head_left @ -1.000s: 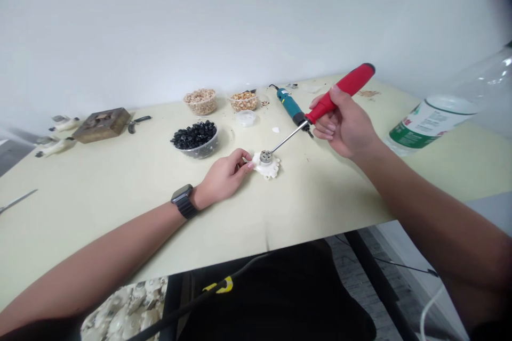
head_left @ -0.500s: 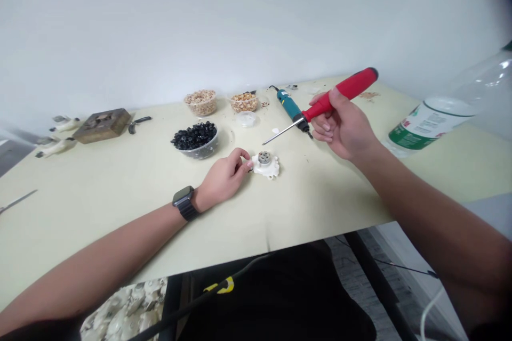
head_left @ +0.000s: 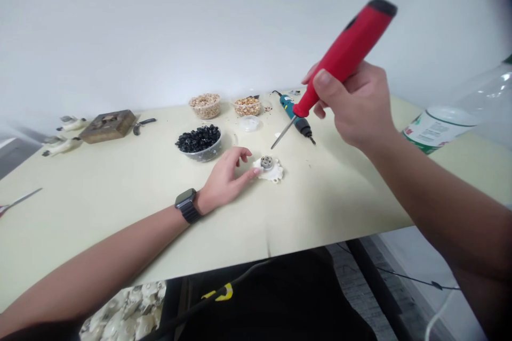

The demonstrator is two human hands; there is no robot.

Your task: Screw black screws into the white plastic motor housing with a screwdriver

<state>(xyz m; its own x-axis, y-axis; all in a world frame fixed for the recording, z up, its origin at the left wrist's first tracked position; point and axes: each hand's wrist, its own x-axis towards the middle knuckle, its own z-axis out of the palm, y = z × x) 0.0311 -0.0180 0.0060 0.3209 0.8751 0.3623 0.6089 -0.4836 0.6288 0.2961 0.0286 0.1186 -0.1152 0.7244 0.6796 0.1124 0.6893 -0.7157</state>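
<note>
My right hand point(head_left: 356, 101) grips a red-handled screwdriver point(head_left: 340, 56) raised above the table. Its shaft slants down to the left, and the tip hangs apart from a white plastic part point(head_left: 274, 173). This part lies flat on the table and carries a round metal motor-like piece point(head_left: 266, 162) on top. My left hand point(head_left: 228, 178) rests beside it with thumb and fingers apart, the thumb touching the part's left edge.
Behind stand bowls of black pieces point(head_left: 204, 154), beige pieces point(head_left: 206, 112) and brownish pieces point(head_left: 247, 108). A teal electric screwdriver point(head_left: 294, 114) lies behind the part. A metal block point(head_left: 108, 128) sits left, a plastic bottle point(head_left: 444, 122) right.
My right hand has brought the screwdriver up and nearer, its handle now steeper and its tip slightly to the right. My left hand's fingers have spread apart beside the white part.
</note>
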